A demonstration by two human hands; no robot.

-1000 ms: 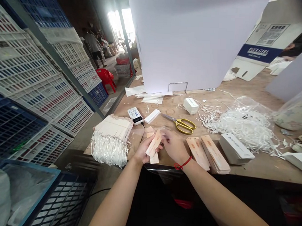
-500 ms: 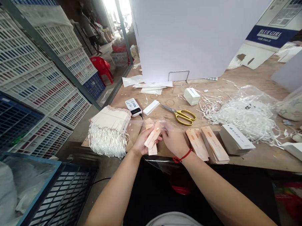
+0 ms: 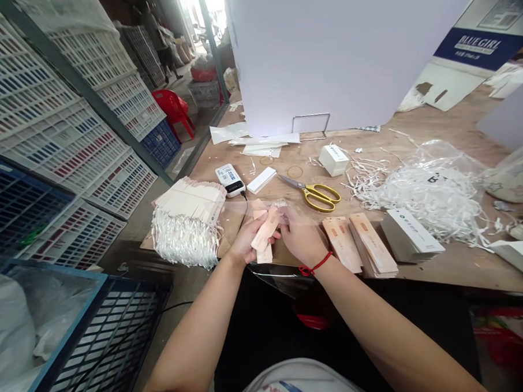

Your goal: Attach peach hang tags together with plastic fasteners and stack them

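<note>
My left hand (image 3: 246, 240) is closed around a few peach cards (image 3: 265, 232) near the table's front edge. Against the cards' upper right, my right hand (image 3: 295, 229) is closed, its fingertips pinching at their top end; what they grip is too small to tell. Left of my hands lies a thick bundle of strung cards (image 3: 189, 201), its white strings hanging toward me. Peach card stacks (image 3: 372, 244) and a white card stack (image 3: 411, 234) stand to the right. Yellow-handled scissors (image 3: 320, 197) lie beyond my hands.
A white device (image 3: 230, 180) with a cable lies behind the bundle. Loose white strings (image 3: 426, 197) are heaped at the right. A large pale panel (image 3: 328, 60) stands at the back. Crates (image 3: 60, 135) are stacked at left, and a person (image 3: 159, 41) is far behind.
The view has shifted slightly. Both hands remain together at the peach cards, whose angle has changed a little.
</note>
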